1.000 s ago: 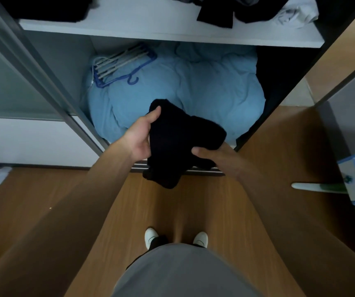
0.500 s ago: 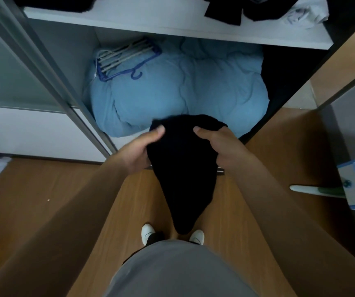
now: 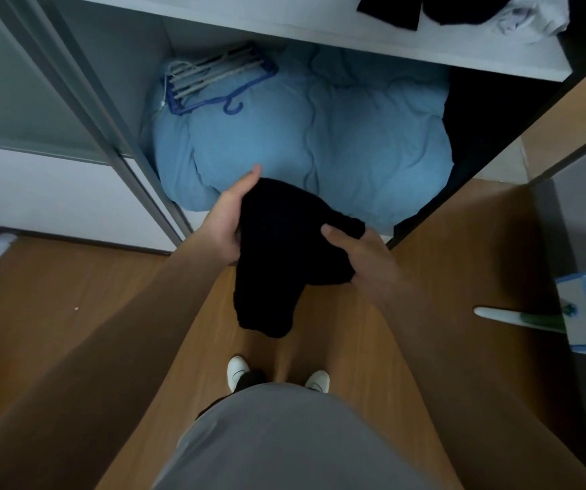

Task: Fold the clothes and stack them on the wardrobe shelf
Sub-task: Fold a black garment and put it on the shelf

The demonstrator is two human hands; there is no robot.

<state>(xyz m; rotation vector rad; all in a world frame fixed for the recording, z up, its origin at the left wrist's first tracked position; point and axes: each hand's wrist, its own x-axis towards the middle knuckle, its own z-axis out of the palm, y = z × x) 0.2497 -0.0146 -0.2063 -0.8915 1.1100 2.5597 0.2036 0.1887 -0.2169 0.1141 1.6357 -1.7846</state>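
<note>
Black garment (image 3: 277, 256) between left hand (image 3: 226, 224) (right hand (image 3: 358, 258) too)

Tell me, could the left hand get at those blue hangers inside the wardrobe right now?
Probably, but not freely: the left hand grips the black garment. Nothing stands between it and the hangers, which lie on the blue quilt.

Black garment (image 3: 277, 263): folds too dark, poss. trousers; shelf clothes (image 3: 461, 8) cut at top.
</note>
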